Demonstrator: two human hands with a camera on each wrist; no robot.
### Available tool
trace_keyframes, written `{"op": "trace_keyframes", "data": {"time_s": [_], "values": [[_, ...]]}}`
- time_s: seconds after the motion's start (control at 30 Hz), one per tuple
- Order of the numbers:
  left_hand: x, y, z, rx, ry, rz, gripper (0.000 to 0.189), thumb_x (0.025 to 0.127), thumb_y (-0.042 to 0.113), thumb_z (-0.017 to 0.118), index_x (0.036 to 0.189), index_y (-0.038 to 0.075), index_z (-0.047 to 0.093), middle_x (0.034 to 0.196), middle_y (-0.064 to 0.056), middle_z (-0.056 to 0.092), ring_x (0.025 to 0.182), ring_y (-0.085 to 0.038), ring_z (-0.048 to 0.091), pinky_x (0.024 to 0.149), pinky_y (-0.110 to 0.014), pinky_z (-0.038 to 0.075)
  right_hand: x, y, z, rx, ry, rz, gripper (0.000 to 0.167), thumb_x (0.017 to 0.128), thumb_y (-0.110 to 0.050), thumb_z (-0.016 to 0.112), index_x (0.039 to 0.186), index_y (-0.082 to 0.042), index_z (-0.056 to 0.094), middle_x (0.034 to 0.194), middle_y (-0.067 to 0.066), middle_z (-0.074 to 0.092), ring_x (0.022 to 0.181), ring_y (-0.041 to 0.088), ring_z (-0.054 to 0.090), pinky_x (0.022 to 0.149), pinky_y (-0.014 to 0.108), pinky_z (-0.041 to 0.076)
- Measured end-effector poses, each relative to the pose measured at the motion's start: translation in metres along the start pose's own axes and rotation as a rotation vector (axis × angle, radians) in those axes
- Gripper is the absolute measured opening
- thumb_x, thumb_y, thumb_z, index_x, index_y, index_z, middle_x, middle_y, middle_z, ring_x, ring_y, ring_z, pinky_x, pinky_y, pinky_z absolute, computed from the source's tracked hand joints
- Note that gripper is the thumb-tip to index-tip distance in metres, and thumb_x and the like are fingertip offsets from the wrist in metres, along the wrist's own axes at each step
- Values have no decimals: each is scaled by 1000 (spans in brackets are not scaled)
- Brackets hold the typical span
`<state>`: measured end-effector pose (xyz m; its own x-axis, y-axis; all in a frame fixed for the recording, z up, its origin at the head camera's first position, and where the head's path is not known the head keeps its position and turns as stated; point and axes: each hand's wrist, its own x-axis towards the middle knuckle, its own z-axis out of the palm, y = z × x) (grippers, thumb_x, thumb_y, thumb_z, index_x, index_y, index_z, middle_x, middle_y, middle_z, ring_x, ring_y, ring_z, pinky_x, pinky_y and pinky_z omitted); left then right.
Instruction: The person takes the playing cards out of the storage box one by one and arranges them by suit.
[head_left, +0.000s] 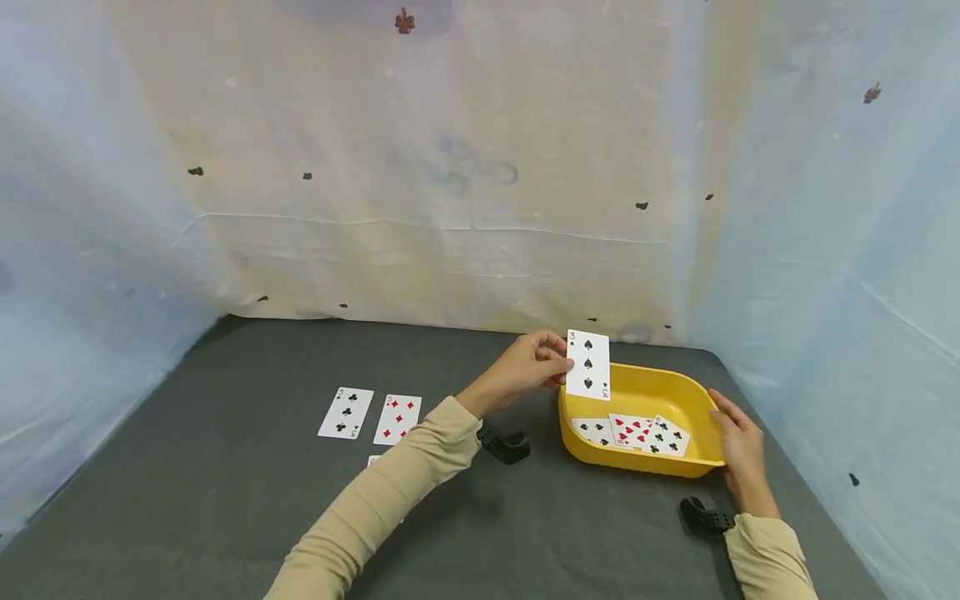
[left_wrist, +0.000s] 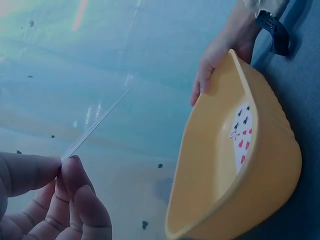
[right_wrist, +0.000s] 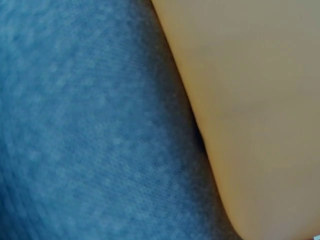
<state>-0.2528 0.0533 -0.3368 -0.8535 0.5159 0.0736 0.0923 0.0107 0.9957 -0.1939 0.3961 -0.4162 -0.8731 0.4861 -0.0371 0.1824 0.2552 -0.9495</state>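
Note:
My left hand (head_left: 528, 367) pinches a playing card, the three of spades (head_left: 588, 365), between thumb and fingers. The card is upright above the left rim of a yellow plastic tub (head_left: 660, 383), its face toward the head camera; the left wrist view shows it nearly edge-on. With fingers and thumb at the rim, my right hand (head_left: 738, 442) grips the tub's right end. Inside lie a spades card (head_left: 592, 429), a hearts card (head_left: 626, 429) and a clubs card (head_left: 667, 437), partly overlapping. The right wrist view is blurred, with the tub's wall (right_wrist: 265, 125) filling one side.
Left of the tub, a three of clubs (head_left: 346, 412) and a five of diamonds (head_left: 397, 418) lie face up on the dark cloth-covered table (head_left: 202, 467). My left forearm mostly hides another card (head_left: 372, 459). Pale sheeting (head_left: 465, 167) hangs behind and at both sides.

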Motion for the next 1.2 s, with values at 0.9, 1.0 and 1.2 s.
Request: {"op": "trace_keyframes", "data": {"time_s": [0.9, 1.0, 1.2], "values": [[-42, -55, -56, 74, 50, -163, 21, 91, 1, 65, 106, -3, 52, 73, -8, 64, 64, -17, 61, 65, -34, 53, 1, 2, 3, -22, -12, 13, 49, 106, -31, 37, 151, -12, 34, 157, 9, 25, 135, 30, 34, 104, 31, 36], [-42, -63, -55, 90, 62, -191, 20, 90, -1, 66, 105, -3, 52, 71, -8, 62, 61, -15, 61, 64, -32, 54, 1, 1, 4, -20, -3, 18, 49, 106, -30, 37, 151, -12, 34, 156, 10, 26, 134, 30, 35, 102, 29, 38], [-41, -74, -52, 172, 97, -220, 19, 88, -1, 68, 101, -3, 54, 64, -6, 61, 54, -12, 57, 55, -24, 50, 0, 1, 6, -25, 2, 14, 49, 106, -31, 37, 150, -11, 35, 156, 10, 27, 134, 31, 35, 101, 28, 38]]}}
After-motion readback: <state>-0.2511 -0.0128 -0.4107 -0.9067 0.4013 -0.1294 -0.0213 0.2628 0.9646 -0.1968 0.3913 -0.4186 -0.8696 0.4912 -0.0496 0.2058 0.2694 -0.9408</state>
